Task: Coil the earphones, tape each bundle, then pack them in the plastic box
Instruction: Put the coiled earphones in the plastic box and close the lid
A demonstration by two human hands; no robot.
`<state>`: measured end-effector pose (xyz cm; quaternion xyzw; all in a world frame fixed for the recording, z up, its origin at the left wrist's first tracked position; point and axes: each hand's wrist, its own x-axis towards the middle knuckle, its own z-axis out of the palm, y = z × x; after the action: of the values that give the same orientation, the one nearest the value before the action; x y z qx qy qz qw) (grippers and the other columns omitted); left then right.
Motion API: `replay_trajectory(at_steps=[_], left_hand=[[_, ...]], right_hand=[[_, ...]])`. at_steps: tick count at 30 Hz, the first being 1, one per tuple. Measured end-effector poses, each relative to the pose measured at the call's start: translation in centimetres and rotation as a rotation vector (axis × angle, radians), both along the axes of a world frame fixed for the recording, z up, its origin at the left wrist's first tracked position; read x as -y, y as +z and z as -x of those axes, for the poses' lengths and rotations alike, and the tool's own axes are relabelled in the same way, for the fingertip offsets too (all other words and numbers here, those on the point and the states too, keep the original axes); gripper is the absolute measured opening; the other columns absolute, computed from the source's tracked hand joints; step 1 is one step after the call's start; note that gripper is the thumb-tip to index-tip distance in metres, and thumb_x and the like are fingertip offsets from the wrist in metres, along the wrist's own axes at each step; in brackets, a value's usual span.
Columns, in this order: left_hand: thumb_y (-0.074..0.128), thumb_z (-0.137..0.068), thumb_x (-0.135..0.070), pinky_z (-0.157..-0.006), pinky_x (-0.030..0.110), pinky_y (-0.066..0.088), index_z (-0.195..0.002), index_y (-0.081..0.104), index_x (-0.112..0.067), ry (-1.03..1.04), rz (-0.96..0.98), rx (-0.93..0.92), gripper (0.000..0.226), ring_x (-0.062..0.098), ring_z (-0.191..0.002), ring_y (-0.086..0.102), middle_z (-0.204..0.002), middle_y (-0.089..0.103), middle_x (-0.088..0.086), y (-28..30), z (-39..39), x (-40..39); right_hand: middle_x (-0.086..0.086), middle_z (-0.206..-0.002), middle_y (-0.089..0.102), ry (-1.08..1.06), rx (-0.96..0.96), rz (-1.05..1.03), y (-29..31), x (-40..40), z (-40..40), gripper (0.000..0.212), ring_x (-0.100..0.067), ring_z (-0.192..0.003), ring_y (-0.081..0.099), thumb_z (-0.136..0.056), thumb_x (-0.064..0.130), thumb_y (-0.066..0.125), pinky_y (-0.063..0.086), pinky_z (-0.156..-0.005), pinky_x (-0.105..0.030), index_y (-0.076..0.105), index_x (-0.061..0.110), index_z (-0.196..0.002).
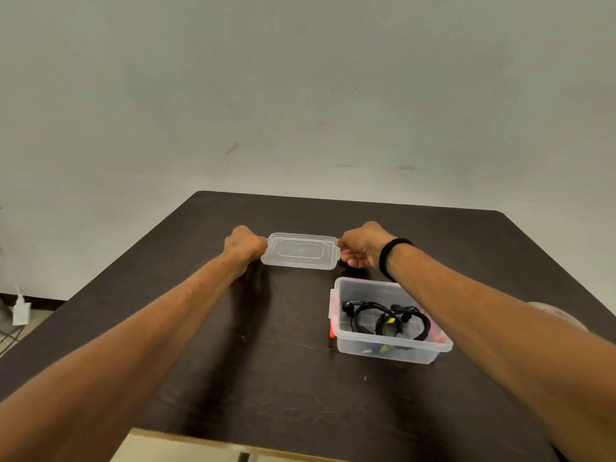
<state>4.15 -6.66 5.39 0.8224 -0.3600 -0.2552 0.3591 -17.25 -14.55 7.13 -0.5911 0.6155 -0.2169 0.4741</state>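
On the dark table [233, 328] set against a pale wall, the work has come down to closing up. The clear plastic box [393, 341] stands open toward the person's right, partly under the right forearm, and the coiled black earphones [386, 318] lie inside it with flecks of yellow tape on the bundles; how many bundles there are is hard to tell. An orange latch shows on the box's left end. Farther out, well apart from the box, the clear lid [301, 251] lies flat or just off the tabletop. The left hand [245, 245] is curled closed on its left short edge and the right hand [360, 246], a black band [390, 256] at its wrist, pinches the right short edge between fingers and thumb.

The packing looks finished, so the step in hand is most likely fitting the lid. To do it well, lift the lid level with both hands, carry it back and to the right, square its long sides with the box rim, and check no cable loop rides above the rim before pressing down and snapping the latches.
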Motion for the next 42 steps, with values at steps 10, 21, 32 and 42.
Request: replay_trajectory(at_steps=[10,21,32,42], left_hand=[[0.077,-0.091,-0.016,-0.072,0.03,0.057,-0.096,0.08,-0.008,-0.093,0.273,-0.188,0.01,0.013,-0.069,0.057,-0.085,0.073,0.006,4.0,5.3,-2.5],[0.066,-0.095,-0.046,-0.067,0.028,0.048,-0.083,0.077,-0.014,-0.058,0.41,-0.326,0.036,0.013,-0.07,0.062,-0.087,0.08,0.001,4.4,13.6,-9.2],[0.073,-0.095,-0.037,-0.07,0.026,0.049,-0.084,0.08,-0.02,0.012,0.415,-0.229,0.022,0.008,-0.078,0.062,-0.074,0.067,-0.01,0.4,15.9,-14.4],[0.081,-0.089,-0.029,-0.091,0.048,0.062,-0.082,0.076,-0.019,-0.014,0.411,-0.246,0.013,0.022,-0.09,0.075,-0.091,0.078,0.007,-0.3,15.5,-14.7]], right_hand=[[-0.014,-0.078,0.07,-0.182,0.177,0.285,3.9,-2.7,8.0,0.021,-0.018,-0.059,0.062,-0.09,-0.014,0.065,0.06,-0.059,-0.029,0.073,0.003,-0.082],[-0.01,-0.096,0.079,-0.261,0.516,0.401,2.6,-10.4,16.4,0.023,-0.02,-0.092,0.08,-0.099,0.027,0.074,0.064,-0.092,-0.037,0.074,0.006,-0.09],[0.006,-0.085,0.082,-0.26,0.332,0.47,-1.9,-15.5,16.9,0.015,-0.014,-0.078,0.073,-0.094,0.026,0.078,0.064,-0.092,-0.049,0.084,0.025,-0.081],[0.001,-0.097,0.081,-0.249,0.294,0.423,-2.7,-16.6,17.1,0.006,-0.017,-0.097,0.076,-0.094,0.017,0.079,0.063,-0.095,-0.042,0.083,0.018,-0.098]])
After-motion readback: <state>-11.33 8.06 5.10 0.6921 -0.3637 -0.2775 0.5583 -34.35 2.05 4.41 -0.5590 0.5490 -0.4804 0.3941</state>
